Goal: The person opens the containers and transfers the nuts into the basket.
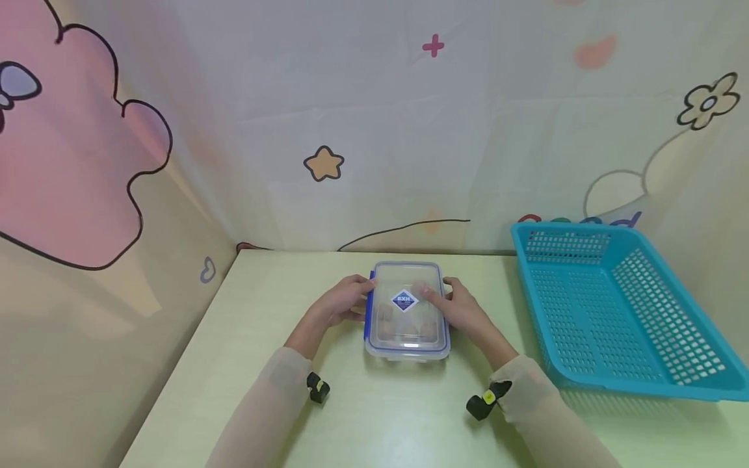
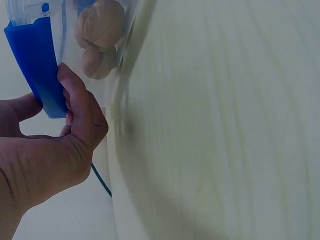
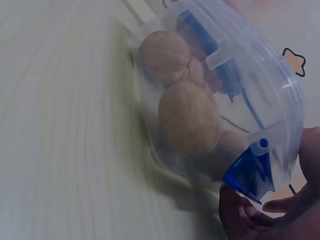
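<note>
A clear plastic food container with a blue-edged lid lies on the table between both hands. Several brown walnuts show through its wall. At the container's left side, my left hand pinches a blue latch between thumb and fingers; this latch stands out from the wall. My right hand holds the opposite side, its thumb over the lid and its fingers at the edge. Beside those fingers, another blue latch sticks out in the right wrist view. Part of the right hand's fingers is hidden.
A turquoise perforated basket stands on the table at the right. Behind the pale table hangs a printed cloth with a star and a flower. Black wrist cameras sit on both sleeves.
</note>
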`<move>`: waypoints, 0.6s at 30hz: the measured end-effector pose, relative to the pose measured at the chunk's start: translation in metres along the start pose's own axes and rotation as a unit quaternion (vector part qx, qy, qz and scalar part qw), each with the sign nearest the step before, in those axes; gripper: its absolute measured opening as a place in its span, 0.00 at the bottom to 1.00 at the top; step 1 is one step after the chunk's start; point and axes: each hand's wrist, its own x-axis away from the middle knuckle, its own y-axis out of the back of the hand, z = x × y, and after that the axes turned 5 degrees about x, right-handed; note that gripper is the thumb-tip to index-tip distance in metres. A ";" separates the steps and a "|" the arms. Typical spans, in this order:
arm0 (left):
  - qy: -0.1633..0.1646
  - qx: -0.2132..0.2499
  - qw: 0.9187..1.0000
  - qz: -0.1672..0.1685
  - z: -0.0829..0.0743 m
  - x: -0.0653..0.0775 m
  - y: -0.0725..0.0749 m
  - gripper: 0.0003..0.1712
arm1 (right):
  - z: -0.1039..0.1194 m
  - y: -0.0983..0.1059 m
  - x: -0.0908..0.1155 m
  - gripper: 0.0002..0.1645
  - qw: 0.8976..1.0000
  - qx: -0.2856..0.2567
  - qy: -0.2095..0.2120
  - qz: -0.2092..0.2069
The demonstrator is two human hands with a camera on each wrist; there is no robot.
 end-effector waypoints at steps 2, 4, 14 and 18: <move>-0.005 0.000 1.000 0.003 -0.001 -0.001 0.000 0.31 | 0.001 0.000 0.001 0.61 1.000 -0.003 0.003 0.002; -0.009 -0.001 1.000 0.002 -0.001 -0.001 0.000 0.30 | 0.003 0.000 0.002 0.60 1.000 -0.009 0.009 0.000; -0.007 0.007 1.000 0.003 0.001 -0.003 0.003 0.29 | 0.003 -0.003 0.004 0.59 1.000 -0.007 0.007 -0.007; -0.008 0.009 1.000 0.003 0.002 -0.003 0.003 0.30 | 0.001 -0.003 0.002 0.59 1.000 0.000 0.007 -0.008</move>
